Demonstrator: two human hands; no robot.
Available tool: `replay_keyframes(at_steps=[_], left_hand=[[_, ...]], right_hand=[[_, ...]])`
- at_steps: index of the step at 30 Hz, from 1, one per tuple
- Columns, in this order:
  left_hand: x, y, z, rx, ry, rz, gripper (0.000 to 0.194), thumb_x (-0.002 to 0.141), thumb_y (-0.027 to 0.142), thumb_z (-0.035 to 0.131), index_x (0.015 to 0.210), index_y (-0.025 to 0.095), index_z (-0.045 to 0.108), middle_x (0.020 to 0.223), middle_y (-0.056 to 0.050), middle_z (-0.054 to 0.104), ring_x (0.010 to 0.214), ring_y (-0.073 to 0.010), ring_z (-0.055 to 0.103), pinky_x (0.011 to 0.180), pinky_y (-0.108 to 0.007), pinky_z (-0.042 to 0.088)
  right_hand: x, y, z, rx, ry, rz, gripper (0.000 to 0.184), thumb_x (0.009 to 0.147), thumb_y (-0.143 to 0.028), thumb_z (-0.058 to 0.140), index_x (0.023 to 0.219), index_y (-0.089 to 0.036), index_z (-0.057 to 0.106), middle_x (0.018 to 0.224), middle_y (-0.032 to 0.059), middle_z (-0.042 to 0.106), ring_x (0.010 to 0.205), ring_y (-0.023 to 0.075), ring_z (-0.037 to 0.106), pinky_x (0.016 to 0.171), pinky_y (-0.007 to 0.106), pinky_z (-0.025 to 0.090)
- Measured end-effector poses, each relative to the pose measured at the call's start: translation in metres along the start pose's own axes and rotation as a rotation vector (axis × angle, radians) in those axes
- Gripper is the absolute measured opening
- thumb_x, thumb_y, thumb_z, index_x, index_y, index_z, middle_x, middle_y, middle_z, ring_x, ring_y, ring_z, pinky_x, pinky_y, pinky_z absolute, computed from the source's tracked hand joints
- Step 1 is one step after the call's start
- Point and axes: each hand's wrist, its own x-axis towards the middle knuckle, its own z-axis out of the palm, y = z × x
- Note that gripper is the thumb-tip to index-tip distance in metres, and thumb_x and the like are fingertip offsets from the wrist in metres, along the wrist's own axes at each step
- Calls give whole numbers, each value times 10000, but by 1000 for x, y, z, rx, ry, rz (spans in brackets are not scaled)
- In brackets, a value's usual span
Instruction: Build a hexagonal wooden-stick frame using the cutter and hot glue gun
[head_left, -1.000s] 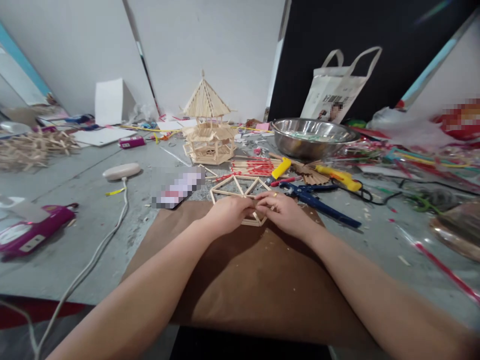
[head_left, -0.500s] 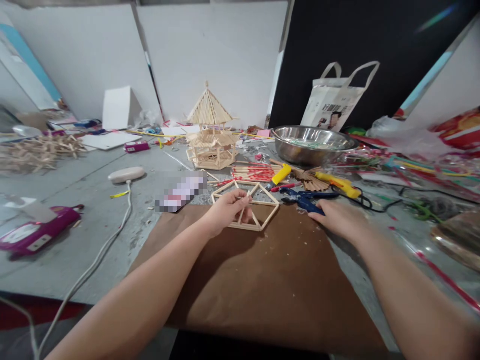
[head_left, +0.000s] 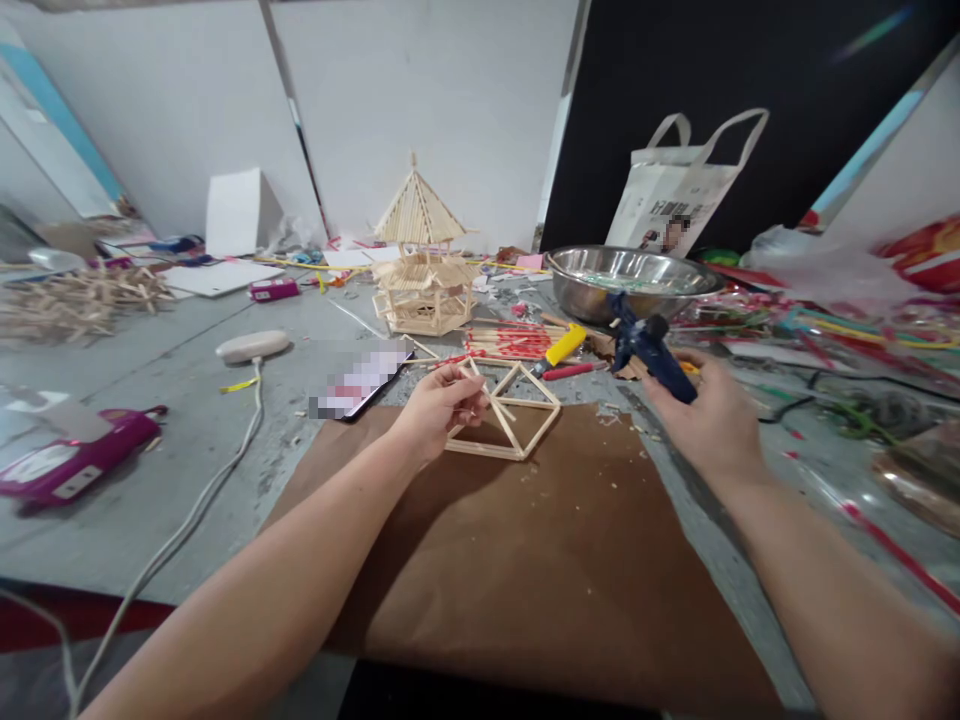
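My left hand (head_left: 448, 402) is closed, pinching a thin wooden stick (head_left: 501, 405) over a flat, many-sided frame (head_left: 541, 432) of pale sticks with spokes. The hand covers the frame's left part. The frame lies at the far edge of a brown sheet (head_left: 525, 560). My right hand (head_left: 709, 415) is raised at the right, wrapped around dark blue pliers (head_left: 649, 350), whose head points up and away. Their handles are partly hidden by the hand. Behind my left hand are several red-marked sticks (head_left: 514, 342) and a yellow-handled cutter (head_left: 564, 346).
A stick-built pagoda model (head_left: 421, 255) stands at the back. A steel basin (head_left: 600, 290) and a tote bag (head_left: 660, 200) stand right of it. Leftward lie a phone (head_left: 364, 385), a white device (head_left: 253, 347) with a cable, and a purple power strip (head_left: 82, 455).
My right hand has lifted the pliers off the table, turning their head upward. My left hand has shifted slightly left with the stick, which is now tilted differently over the frame.
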Motion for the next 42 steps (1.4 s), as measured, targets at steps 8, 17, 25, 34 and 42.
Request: replay_keyframes(at_steps=[8, 17, 25, 34, 42], left_hand=[[-3, 3, 1, -69, -100, -59, 177, 660, 189, 609, 686, 152, 438, 691, 1, 637, 486, -58, 548, 461, -162, 421], [-4, -5, 7, 128, -107, 29, 257, 742, 348, 521, 874, 129, 553, 847, -57, 622, 618, -87, 561, 559, -202, 436], [-11, -13, 18, 565, -187, 236, 297, 811, 384, 373, 678, 143, 484, 866, -35, 576, 888, -141, 515, 809, -270, 375], [-21, -14, 30, 786, -340, 223, 314, 833, 360, 316, 708, 144, 507, 723, -23, 563, 709, -119, 506, 687, -230, 387], [-23, -24, 38, 710, -472, 160, 293, 819, 340, 364, 733, 131, 551, 713, -21, 552, 660, -103, 485, 646, -207, 388]], right_hand=[[-4, -11, -5, 1120, -288, 344, 111, 673, -284, 555, 761, -230, 514, 558, -38, 439, 508, 114, 454, 539, 270, 392], [-14, -16, -3, 1328, -781, 452, 236, 722, -312, 498, 947, -245, 512, 795, 16, 547, 462, 83, 442, 355, 203, 341], [-25, -26, 1, 1268, -874, 330, 364, 755, -337, 423, 1115, -279, 429, 1030, 48, 581, 669, 162, 585, 549, 334, 487], [-30, -26, -1, 1205, -917, 377, 346, 728, -283, 319, 1011, -279, 518, 914, 53, 623, 807, 208, 591, 618, 377, 462], [-38, -42, -6, 1325, -960, 248, 245, 660, -276, 526, 904, -259, 543, 846, 10, 590, 756, 170, 578, 632, 321, 474]])
